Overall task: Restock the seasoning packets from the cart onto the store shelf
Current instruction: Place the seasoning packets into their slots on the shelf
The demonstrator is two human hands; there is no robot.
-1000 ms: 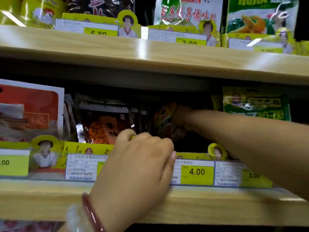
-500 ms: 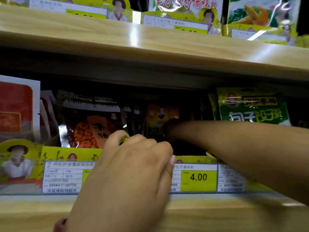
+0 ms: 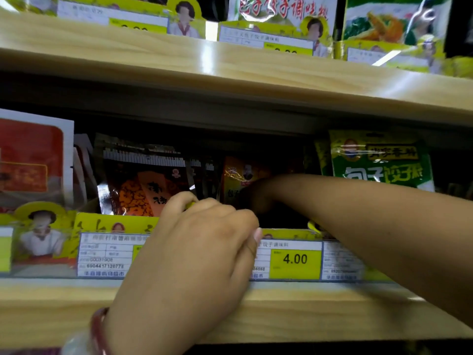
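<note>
An orange-yellow seasoning packet [image 3: 243,175] stands upright deep in the middle shelf's dark gap. My right hand [image 3: 256,196] reaches in from the right and holds the packet's lower part; its fingers are lost in shadow. My left hand [image 3: 202,242] grips the top of the yellow price label strip [image 3: 294,260] along the shelf front, with the fingers curled over it. A red bracelet [image 3: 98,329] is on that wrist.
Dark packets with an orange print [image 3: 143,185] stand left of the gap, and green packets [image 3: 378,160] stand to its right. A red and white box [image 3: 33,160] is at far left. The wooden upper shelf [image 3: 230,70] carries more packets and hangs low over the gap.
The orange-yellow packet went from tilted to upright as my right hand pushed it deeper and sank to its lower part. My left hand stayed on the label strip.
</note>
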